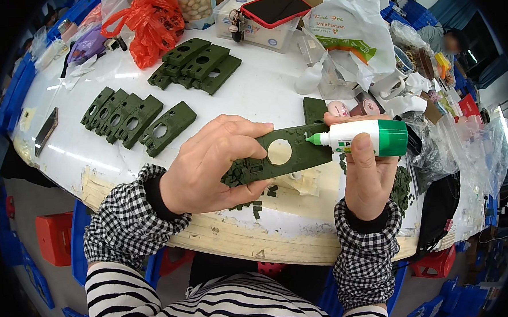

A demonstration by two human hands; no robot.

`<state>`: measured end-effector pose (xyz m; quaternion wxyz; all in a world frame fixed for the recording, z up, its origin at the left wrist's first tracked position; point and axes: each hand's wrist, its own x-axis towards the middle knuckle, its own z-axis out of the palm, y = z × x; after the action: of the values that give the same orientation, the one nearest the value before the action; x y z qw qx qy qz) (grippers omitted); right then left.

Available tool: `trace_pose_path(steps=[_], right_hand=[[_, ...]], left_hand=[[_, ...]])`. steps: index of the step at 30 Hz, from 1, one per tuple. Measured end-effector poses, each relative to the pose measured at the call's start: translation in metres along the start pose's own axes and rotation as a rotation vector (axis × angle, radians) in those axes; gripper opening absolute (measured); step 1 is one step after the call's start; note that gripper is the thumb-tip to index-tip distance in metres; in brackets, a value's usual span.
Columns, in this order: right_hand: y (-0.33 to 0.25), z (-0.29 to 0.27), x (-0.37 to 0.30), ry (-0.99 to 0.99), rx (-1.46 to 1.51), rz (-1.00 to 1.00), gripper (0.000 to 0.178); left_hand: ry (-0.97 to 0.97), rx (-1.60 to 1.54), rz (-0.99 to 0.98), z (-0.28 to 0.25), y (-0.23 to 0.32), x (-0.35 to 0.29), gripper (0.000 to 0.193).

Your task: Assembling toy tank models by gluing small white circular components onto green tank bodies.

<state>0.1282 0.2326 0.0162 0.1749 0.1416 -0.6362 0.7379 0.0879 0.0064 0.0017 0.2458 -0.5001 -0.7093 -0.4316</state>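
My left hand (205, 164) grips a dark green plastic model tank hull plate (300, 156) by its left end, thumb below and fingers above. A round hole pierces the plate near its middle. In my right hand (370, 178) lies a white glue bottle (353, 131) with a green base, tilted sideways. Its green nozzle points left, at the upper right part of the plate; whether it touches is hard to tell. Below the plate, small dark green pieces (257, 209) are scattered on the table. Another dark green part (314, 108) lies just beyond the plate.
A row of similar hull plates (131, 123) lies at left, with a stack (203, 62) behind. More small green pieces (402, 191) are heaped right of my right hand. Farther back are a red bag (152, 26), a phone (275, 10) on a plastic box and a white squeeze bottle (309, 78).
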Motion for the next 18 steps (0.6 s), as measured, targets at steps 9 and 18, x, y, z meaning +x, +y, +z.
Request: trace_pose_path(steps=[9,18], right_hand=[[-0.0007,0.0008,-0.001,0.02,0.003,0.011,0.026],[-0.0018,0.0035,-0.0002,0.086,0.109,0.049,0.029]], left_hand=[[-0.004,0.001,-0.001,-0.0004,0.0001,-0.0002,0.047],[0.0,0.002,-0.009,0.0004,-0.0007,-0.0007,0.047]])
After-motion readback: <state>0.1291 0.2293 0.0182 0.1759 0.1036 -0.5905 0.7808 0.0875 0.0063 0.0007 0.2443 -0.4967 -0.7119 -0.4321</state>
